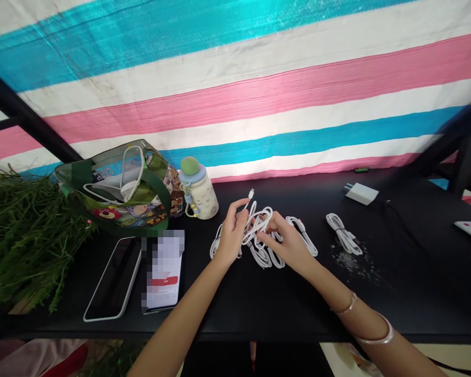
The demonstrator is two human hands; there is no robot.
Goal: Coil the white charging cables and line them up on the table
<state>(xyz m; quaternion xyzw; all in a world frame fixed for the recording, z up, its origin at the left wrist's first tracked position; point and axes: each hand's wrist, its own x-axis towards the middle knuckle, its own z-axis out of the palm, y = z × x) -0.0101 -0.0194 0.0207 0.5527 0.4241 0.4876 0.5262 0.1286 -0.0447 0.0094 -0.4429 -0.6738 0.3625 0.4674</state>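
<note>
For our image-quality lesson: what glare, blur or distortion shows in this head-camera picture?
Head view: glare sheens the striped tarp, a pixelated patch hides the phone screen, the wide lens tilts and bends the black table, while the white cables look sharp.

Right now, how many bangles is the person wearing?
2, both on the right forearm: a thin gold-toned bangle near the wrist, and a wider silver-toned bangle further up. None shows on the visible left forearm.

place: makeshift home-style workspace | backdrop: striped tarpaulin | surface: black table | items: white charging cables, water bottle
</note>
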